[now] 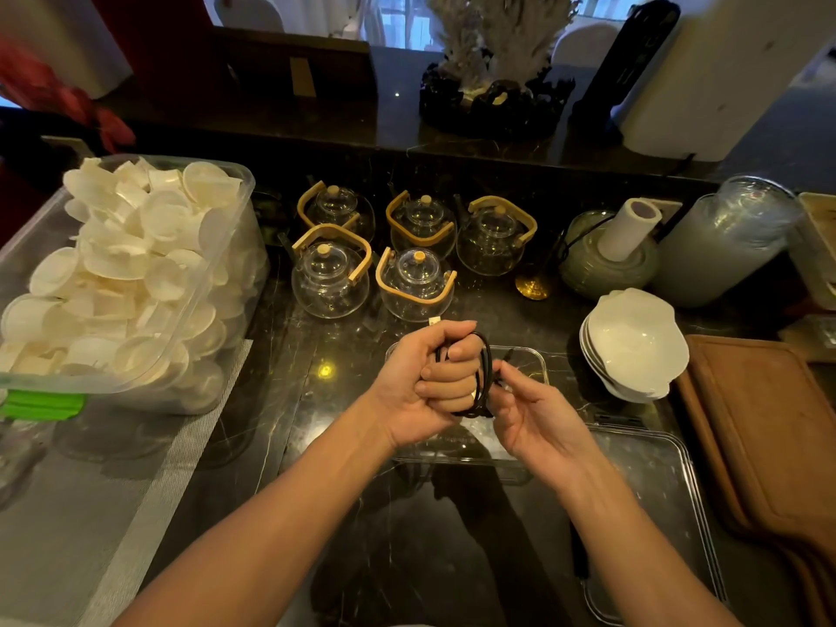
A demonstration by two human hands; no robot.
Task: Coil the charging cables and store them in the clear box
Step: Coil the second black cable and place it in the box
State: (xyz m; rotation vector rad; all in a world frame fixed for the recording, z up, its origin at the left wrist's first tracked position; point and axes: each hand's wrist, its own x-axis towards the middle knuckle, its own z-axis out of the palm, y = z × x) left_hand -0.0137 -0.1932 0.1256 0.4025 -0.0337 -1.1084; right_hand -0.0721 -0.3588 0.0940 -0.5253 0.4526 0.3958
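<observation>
A black charging cable (485, 377) is wound in loops around the curled fingers of my left hand (429, 377), with its pale plug end sticking out above the thumb. My right hand (529, 409) pinches the cable's free end just right of the coil. Both hands hover over a small clear box (538, 359) standing on the dark marble counter. Most of the box is hidden behind my hands. A clear lid (669, 491) lies flat to the right, near my right forearm.
Several glass teapots (416, 282) with wooden handles stand behind the box. A big clear tub (217, 310) of white discs sits at the left. Stacked white bowls (633, 346), a wooden board (764, 423), a paper roll (629, 228) and a plastic-wrapped stack (724, 246) stand at the right.
</observation>
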